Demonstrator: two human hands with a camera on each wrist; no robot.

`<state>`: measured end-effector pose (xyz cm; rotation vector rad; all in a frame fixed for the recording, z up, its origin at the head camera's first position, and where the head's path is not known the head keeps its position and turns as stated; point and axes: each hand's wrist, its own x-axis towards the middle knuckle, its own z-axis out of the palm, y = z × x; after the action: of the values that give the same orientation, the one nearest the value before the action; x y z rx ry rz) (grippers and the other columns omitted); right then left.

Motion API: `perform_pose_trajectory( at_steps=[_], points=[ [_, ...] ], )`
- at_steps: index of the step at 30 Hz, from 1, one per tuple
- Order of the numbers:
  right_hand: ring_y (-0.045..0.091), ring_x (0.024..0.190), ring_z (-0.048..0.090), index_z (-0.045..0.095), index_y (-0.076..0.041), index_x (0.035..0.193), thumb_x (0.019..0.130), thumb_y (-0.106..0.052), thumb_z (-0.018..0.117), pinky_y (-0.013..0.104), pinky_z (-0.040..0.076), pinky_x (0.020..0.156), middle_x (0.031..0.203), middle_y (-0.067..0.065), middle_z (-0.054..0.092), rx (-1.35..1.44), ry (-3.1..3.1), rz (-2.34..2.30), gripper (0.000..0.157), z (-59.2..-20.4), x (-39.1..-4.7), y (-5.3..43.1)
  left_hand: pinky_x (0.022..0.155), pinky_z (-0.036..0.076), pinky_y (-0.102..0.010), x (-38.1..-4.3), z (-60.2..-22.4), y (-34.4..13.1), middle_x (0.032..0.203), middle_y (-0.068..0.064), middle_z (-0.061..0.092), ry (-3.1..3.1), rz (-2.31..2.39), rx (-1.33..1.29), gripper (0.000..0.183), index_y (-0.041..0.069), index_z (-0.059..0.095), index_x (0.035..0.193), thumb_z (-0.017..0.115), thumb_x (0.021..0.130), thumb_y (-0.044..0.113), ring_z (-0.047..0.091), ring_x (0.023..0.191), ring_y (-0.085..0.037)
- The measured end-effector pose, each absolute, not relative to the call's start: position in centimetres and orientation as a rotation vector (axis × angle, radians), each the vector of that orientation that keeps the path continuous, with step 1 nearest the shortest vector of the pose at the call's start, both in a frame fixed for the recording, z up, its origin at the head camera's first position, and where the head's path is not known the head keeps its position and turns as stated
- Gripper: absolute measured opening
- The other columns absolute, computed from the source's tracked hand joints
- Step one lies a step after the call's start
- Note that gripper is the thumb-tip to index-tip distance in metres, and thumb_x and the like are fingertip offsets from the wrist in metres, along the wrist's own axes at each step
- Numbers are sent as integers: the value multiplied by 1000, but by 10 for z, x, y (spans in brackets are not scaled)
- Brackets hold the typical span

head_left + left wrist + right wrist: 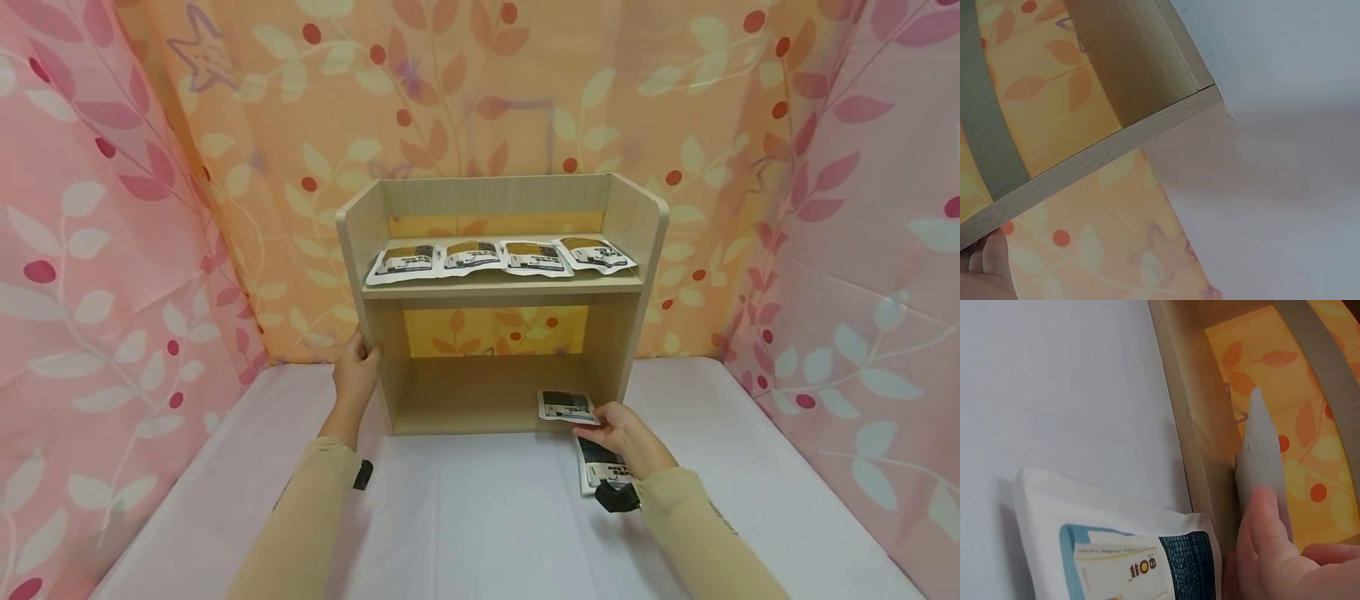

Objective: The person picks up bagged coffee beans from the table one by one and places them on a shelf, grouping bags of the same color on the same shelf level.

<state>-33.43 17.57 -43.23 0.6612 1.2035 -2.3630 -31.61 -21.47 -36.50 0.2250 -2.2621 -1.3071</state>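
A small wooden shelf stands on the table. At its left side panel, my left hand holds the front edge, thumb at the front and fingers along the outside. My right hand pinches a white pouch with a dark label at the lower compartment's front right. In the right wrist view this pouch is seen nearly edge-on, the thumb against it. Another white pouch lies on the table below the right hand, partly covered by the wrist; its printed face shows close up in the right wrist view.
Several similar pouches lie in a row on the upper shelf board. The lower board is bare left of the held pouch. A white cloth covers the table, and patterned curtains surround it at the back and sides.
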Motion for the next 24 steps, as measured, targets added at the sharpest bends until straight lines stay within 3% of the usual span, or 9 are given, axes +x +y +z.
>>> perform_pose_trajectory(
  at_steps=[7, 13, 15, 17, 19, 22, 24],
  points=[
    [36, 143, 11, -18, 4, 148, 98, 3, 15, 48, 20, 111, 158, 24, -2, 622, 1134, -2429, 60, -427, -331, 175, 99, 34, -57, -316, -365, -214, 115, -22, 66, -2262, -1300, 235, 33, 4, 58, 126, 54, 96, 17, 59, 109, -40],
    [37, 143, 16, -12, 7, 149, 99, -2, 14, 49, 16, 115, 157, 26, 5, 632, 1200, -2373, 56, -436, -344, 176, 96, 37, -56, -314, -364, -214, 112, -22, 67, -2250, -1297, 246, 28, 3, 60, 120, 54, 95, 16, 61, 104, -39],
    [38, 141, 19, -11, 6, 149, 100, -2, 17, 48, 19, 115, 156, 27, 8, 668, 1227, -2363, 57, -450, -357, 179, 96, 38, -56, -315, -364, -214, 111, -23, 67, -2245, -1289, 247, 28, 2, 60, 119, 55, 95, 16, 61, 104, -39],
    [44, 134, 30, -5, 10, 147, 98, 2, 27, 50, 30, 110, 148, 34, 16, 610, 1192, -2382, 59, -483, -384, 194, 95, 37, -56, -315, -364, -214, 111, -23, 67, -2244, -1284, 244, 27, 2, 60, 118, 55, 95, 15, 61, 103, -40],
    [44, 134, 30, -2, 9, 147, 98, 4, 28, 50, 32, 110, 148, 33, 17, 574, 1155, -2428, 59, -516, -412, 204, 97, 36, -57, -315, -365, -214, 112, -23, 67, -2245, -1284, 238, 27, 2, 60, 119, 55, 95, 14, 61, 104, -40],
    [48, 132, 29, -7, 13, 145, 94, 10, 27, 52, 33, 108, 147, 36, 11, 487, 1051, -2510, 61, -550, -439, 215, 98, 34, -57, -315, -365, -214, 113, -23, 66, -2246, -1296, 227, 28, 3, 60, 120, 55, 95, 15, 60, 105, -39],
    [42, 140, 16, -16, 4, 149, 93, 10, 17, 51, 22, 113, 155, 26, -2, 520, 996, -2571, 65, -537, -428, 205, 99, 34, -57, -316, -365, -214, 114, -22, 66, -2247, -1300, 225, 30, 4, 59, 122, 55, 95, 16, 60, 107, -39]
  ],
)
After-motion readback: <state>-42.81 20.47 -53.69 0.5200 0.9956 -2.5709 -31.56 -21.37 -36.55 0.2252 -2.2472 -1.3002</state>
